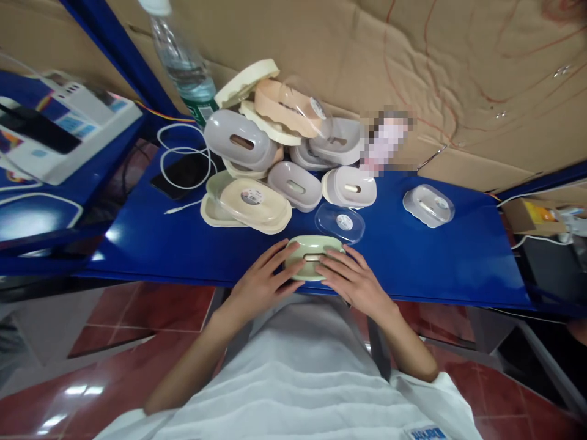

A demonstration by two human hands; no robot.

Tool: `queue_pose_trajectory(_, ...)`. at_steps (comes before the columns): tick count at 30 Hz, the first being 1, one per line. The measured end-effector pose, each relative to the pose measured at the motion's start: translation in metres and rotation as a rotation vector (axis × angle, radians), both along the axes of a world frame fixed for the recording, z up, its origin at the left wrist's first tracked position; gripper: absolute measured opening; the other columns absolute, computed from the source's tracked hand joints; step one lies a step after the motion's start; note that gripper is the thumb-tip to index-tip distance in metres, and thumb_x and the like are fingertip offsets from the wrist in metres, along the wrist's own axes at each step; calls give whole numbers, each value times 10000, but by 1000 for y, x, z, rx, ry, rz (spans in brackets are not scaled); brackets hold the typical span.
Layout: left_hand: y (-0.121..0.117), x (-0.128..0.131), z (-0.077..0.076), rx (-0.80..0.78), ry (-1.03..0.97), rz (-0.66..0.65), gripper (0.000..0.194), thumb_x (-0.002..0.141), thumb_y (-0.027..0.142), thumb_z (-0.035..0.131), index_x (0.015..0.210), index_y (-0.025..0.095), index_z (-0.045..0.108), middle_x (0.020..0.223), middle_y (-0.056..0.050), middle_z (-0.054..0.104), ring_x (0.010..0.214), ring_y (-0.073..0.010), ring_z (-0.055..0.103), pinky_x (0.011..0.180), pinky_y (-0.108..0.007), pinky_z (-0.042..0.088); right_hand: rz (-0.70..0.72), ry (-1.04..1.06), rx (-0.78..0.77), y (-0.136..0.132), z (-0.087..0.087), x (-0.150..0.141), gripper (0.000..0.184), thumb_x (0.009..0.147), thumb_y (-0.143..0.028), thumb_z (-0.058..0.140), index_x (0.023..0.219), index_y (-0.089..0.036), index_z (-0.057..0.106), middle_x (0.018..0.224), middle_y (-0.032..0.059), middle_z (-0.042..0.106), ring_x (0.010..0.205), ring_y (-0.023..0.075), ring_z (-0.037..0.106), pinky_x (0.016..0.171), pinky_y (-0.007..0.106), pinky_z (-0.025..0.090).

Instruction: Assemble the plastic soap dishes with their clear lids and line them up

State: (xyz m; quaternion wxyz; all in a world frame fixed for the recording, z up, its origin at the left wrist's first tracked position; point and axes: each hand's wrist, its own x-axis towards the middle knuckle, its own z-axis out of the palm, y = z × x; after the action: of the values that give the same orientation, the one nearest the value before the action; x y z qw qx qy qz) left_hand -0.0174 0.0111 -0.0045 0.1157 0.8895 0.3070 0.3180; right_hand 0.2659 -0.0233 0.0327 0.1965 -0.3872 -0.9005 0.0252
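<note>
A pale green oval soap box (pixel 313 247) lies at the near edge of the blue table (pixel 431 256). My left hand (pixel 265 282) presses flat on its left side, and my right hand (pixel 354 279) rests flat on its right side, fingertips almost meeting on top. Just beyond it lies a clear plastic lid (pixel 340 222). Farther back is a pile of several grey, cream and peach soap boxes (pixel 275 146).
A water bottle (pixel 183 61) stands behind the pile. A black phone (pixel 181 174) with a white cable lies at the left. One grey box with a clear lid (pixel 428 205) sits apart at the right. Cardboard (pixel 458 61) lines the back.
</note>
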Motion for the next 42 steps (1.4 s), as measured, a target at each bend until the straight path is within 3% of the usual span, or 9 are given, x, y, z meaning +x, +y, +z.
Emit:
queue_pose_trajectory(5, -1, 4, 0, 46, 0, 7, 396, 982, 233, 779, 1366, 186, 691, 1549, -177, 628, 1523, -379, 535, 1201, -556, 573, -17, -16, 52, -4, -7, -3, 284, 1102, -243, 633, 1375, -228, 712, 1416, 29, 759, 1398, 222, 659, 1363, 491, 310)
queue_pose_trajectory(9, -1, 5, 0, 41, -26, 10, 406, 962, 219, 786, 1360, 223, 706, 1515, -149, 658, 1475, -378, 580, 1191, -584, 569, -49, 54, 5, 5, -10, 15, 355, 1126, -385, 573, 1444, -263, 677, 1537, 69, 676, 1511, 263, 558, 1313, 534, 390)
queue_pose_trajectory(14, -1, 2, 7, -69, -101, 0, 376, 948, 198, 778, 1316, 245, 720, 1481, -130, 659, 1451, -339, 578, 1195, -543, 563, -378, 96, -69, 15, -18, 51, 495, 1148, -381, 478, 1636, -297, 488, 1613, 101, 593, 1592, 318, 439, 1298, 622, 375)
queue_pose_trajectory(18, -1, -3, 10, -150, -99, -76, 376, 977, 202, 740, 1348, 250, 700, 1495, -123, 638, 1469, -311, 539, 1194, -516, 560, -545, 145, -3, 10, -30, 62, 595, 1040, -530, 688, 1575, -302, 562, 1478, 158, 616, 1464, 378, 547, 1238, 667, 429)
queue_pose_trajectory(20, 0, -3, 11, -170, -103, -93, 380, 979, 200, 738, 1353, 253, 697, 1495, -121, 636, 1468, -305, 537, 1196, -512, 556, -575, 155, -12, 8, -32, 62, 596, 1018, -546, 716, 1548, -304, 596, 1550, 171, 554, 1500, 402, 507, 1239, 690, 420)
queue_pose_trajectory(23, 1, -2, 12, -181, -148, -79, 367, 977, 191, 749, 1332, 270, 702, 1477, -108, 644, 1454, -294, 554, 1204, -505, 550, -541, 241, -69, 8, -26, 61, 503, 1052, -487, 683, 1525, -326, 625, 1628, 126, 535, 1575, 385, 435, 1258, 667, 429)
queue_pose_trajectory(28, 0, 0, 7, -202, -157, 7, 504, 980, 241, 784, 1458, 282, 626, 1507, -126, 601, 1428, -303, 593, 1209, -514, 551, -418, 496, -46, -2, -16, 37, 471, 1068, -379, 683, 1534, -368, 615, 1480, 74, 698, 1411, 319, 626, 1181, 597, 546)
queue_pose_trajectory(33, -2, 0, 0, -240, -152, 57, 814, 961, 362, 825, 1657, 322, 405, 1677, -180, 422, 1424, -338, 612, 1141, -518, 608, -237, 363, -12, -17, -19, -5, 569, 1016, -332, 770, 1557, -366, 598, 1499, 79, 685, 1468, 340, 579, 1175, 585, 560)
queue_pose_trajectory(42, 0, -2, 0, -240, -131, 36, 737, 983, 357, 802, 1631, 342, 452, 1629, -162, 474, 1454, -337, 578, 1157, -512, 592, -182, 169, 34, -19, -13, -13, 596, 1040, -238, 721, 1604, -325, 546, 1525, 91, 670, 1539, 321, 511, 1260, 579, 488)
